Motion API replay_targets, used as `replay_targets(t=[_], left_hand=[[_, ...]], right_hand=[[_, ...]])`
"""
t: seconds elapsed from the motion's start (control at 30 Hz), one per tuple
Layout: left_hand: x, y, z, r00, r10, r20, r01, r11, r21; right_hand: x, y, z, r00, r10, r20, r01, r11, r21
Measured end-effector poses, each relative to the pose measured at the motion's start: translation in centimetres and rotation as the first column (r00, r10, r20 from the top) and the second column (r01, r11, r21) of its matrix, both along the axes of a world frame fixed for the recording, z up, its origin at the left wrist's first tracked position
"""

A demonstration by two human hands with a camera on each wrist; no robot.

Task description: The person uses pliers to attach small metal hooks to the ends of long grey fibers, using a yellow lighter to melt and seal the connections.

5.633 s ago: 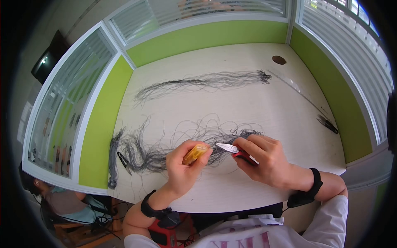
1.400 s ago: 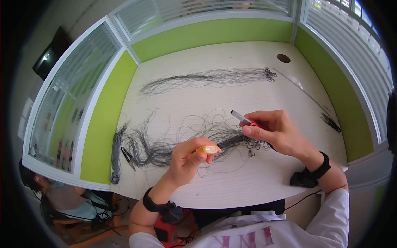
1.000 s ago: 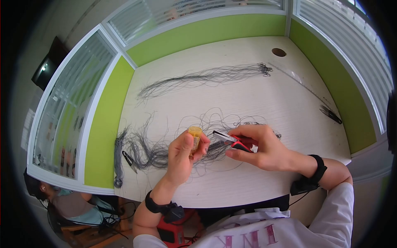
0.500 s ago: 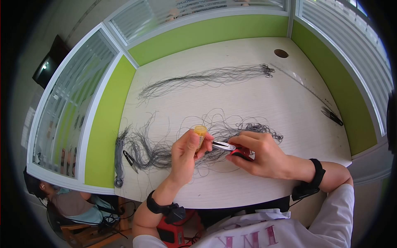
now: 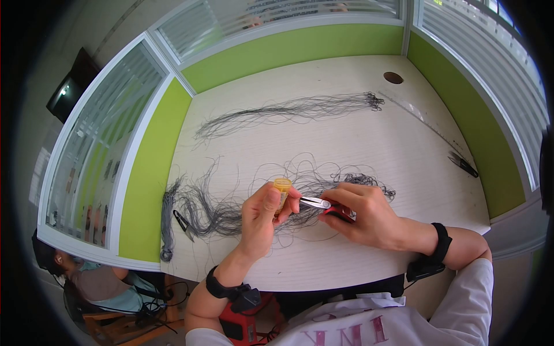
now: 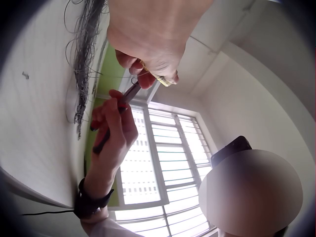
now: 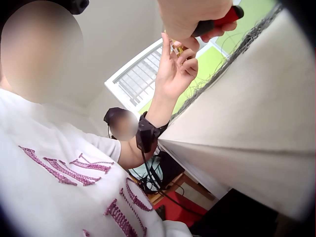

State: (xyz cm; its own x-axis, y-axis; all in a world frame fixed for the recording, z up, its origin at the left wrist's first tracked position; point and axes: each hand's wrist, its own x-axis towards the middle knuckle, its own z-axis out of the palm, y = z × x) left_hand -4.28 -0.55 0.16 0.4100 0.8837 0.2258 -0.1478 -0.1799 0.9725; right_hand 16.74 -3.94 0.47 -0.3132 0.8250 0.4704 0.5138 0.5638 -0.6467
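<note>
My left hand [image 5: 258, 222] grips a small yellow translucent tube [image 5: 282, 184] upright, its round end up, between thumb and fingers. My right hand [image 5: 369, 216] holds pliers [image 5: 314, 202] with red and black handles. Their silver nose points left, its tip right at my left fingertips. A small dark loop [image 6: 134, 80] shows by the plier tip in the left wrist view, with a fine thread near it. Under both hands lies a long tangled bundle of dark thin strands [image 5: 216, 222], curled into loops at its right end.
A second bundle of strands [image 5: 283, 109] lies farther back on the table [image 5: 323, 150]. At left are a tied hank [image 5: 167, 222] and thread snips [image 5: 183, 224]. A clear ruler [image 5: 418, 115] and more snips [image 5: 463, 165] lie at right. Green partitions [image 5: 300, 52] enclose the desk.
The tube has turned from tilted to upright in my left hand. The pliers, raised and apart 1.4 s ago, have come down and left to my left fingertips. Little moved in the last half second.
</note>
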Motion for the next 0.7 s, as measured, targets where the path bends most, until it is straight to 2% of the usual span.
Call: replay_targets(t=[0.17, 0.23, 0.27, 0.33, 0.37, 0.43, 0.47, 0.53, 0.57, 0.63, 0.7], left_hand=[[-0.1, -0.1, 0.0, 1.0, 0.025, -0.007, -0.025, 1.0, -0.01], [-0.1, -0.1, 0.4, 0.976, 0.152, -0.157, -0.13, 0.982, 0.14], [-0.2, -0.1, 0.3, 0.976, 0.152, -0.156, -0.13, 0.981, 0.142], [-0.2, 0.0, 0.3, 0.933, 0.275, -0.233, -0.189, 0.923, 0.334], [-0.2, 0.0, 0.4, 0.934, 0.275, -0.229, -0.19, 0.923, 0.336], [-0.3, 0.2, 0.6, 0.908, 0.265, -0.325, -0.166, 0.939, 0.302], [-0.3, 0.2, 0.7, 0.908, 0.271, -0.319, -0.169, 0.935, 0.311], [-0.2, 0.0, 0.9, 0.886, 0.142, -0.441, -0.074, 0.983, 0.168], [-0.3, 0.0, 1.4, 0.887, 0.143, -0.439, -0.073, 0.982, 0.171], [-0.8, 0.0, 2.6, 0.838, 0.056, -0.543, 0.004, 0.994, 0.109], [-1.9, 1.2, 3.1, 0.851, 0.048, -0.523, -0.011, 0.997, 0.074]], right_hand=[[0.1, -0.1, 0.3, 0.997, -0.01, 0.074, 0.009, 1.0, 0.016], [0.3, -0.1, 0.2, 0.99, -0.039, 0.134, 0.024, 0.994, 0.108], [0.4, -0.1, 0.2, 0.99, -0.039, 0.135, 0.024, 0.994, 0.11], [0.6, -0.1, 0.2, 0.969, -0.099, 0.228, 0.05, 0.976, 0.21], [0.9, 0.0, 0.4, 0.968, -0.1, 0.232, 0.05, 0.976, 0.212], [1.5, 0.6, 1.0, 0.916, -0.216, 0.339, 0.089, 0.931, 0.354], [1.9, 1.0, 1.4, 0.915, -0.218, 0.339, 0.086, 0.927, 0.364], [2.9, 1.8, 2.2, 0.853, -0.37, 0.368, 0.178, 0.869, 0.461], [3.6, 2.4, 2.5, 0.852, -0.373, 0.369, 0.179, 0.868, 0.464], [5.3, 4.0, 3.0, 0.789, -0.474, 0.391, 0.221, 0.813, 0.538], [7.5, 5.9, 2.8, 0.744, -0.535, 0.399, 0.264, 0.785, 0.561]])
